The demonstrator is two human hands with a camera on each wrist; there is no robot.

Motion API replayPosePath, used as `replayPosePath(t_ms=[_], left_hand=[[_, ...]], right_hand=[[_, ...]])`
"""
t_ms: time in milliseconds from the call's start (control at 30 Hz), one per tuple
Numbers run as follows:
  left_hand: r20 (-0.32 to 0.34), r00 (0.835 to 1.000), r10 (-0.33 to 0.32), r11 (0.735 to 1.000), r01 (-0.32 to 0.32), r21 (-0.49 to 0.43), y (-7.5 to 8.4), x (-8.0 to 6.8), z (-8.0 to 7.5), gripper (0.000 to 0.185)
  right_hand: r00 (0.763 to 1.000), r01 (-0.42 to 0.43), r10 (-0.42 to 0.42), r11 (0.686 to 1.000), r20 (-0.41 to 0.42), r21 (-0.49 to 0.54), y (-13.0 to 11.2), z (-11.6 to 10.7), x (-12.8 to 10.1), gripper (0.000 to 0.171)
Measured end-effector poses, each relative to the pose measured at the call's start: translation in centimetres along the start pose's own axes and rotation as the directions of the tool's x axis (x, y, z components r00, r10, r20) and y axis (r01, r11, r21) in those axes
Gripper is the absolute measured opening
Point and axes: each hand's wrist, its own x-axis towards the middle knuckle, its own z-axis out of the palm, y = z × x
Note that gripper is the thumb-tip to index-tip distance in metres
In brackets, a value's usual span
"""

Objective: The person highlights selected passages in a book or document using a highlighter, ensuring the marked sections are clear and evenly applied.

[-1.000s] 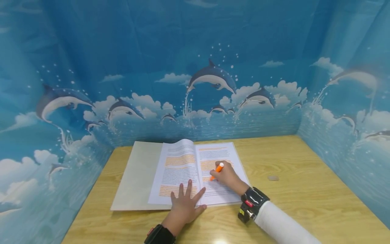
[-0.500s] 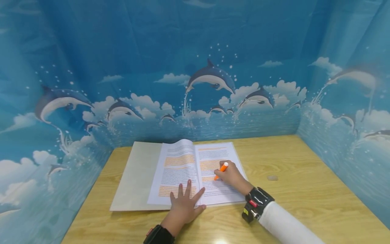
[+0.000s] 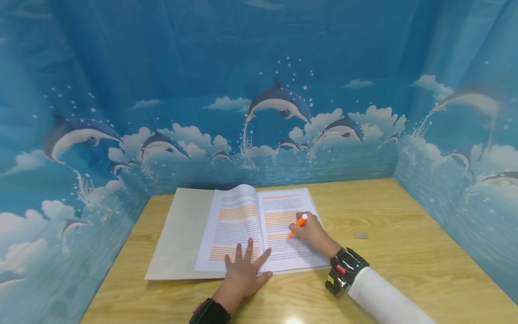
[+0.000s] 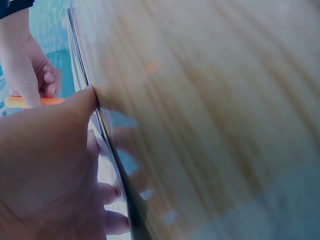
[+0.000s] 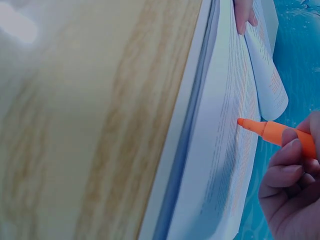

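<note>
On right page (image 3: 289,234), highlighter (image 3: 298,224) tip

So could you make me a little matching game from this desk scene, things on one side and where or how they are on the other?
Things:
1. left hand
2. right hand
3. orange highlighter
4. small round object

States:
A. lies alone on the wooden table, right of the book
B. tip touches the right page
C. rests flat, fingers spread, on the open book
D. grips the highlighter

Pairs: 1-C, 2-D, 3-B, 4-A
</note>
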Motion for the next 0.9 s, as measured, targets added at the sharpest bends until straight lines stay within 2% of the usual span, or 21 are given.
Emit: replayPosePath(t_ms=[367, 700, 900], left_hand=[[-0.005, 1.0, 0.001, 1.0, -0.001, -0.002, -0.1, 0.0, -0.1, 0.064], [0.011, 1.0, -0.003, 1.0, 0.003, -0.012, -0.1, 0.0, -0.2, 0.064], [0.005, 1.0, 0.002, 0.999, -0.002, -0.033, -0.1, -0.1, -0.2, 0.064]], right_hand=[[1.0, -0.016, 0.016, 1.0, -0.005, 0.006, 0.7, -1.0, 0.0, 0.04], [0.997, -0.079, 0.079, 0.997, -0.004, -0.002, 1.2, -1.9, -0.2, 0.039], [0.997, -0.072, 0.072, 0.997, -0.015, -0.01, 1.8, -2.5, -0.3, 0.039]])
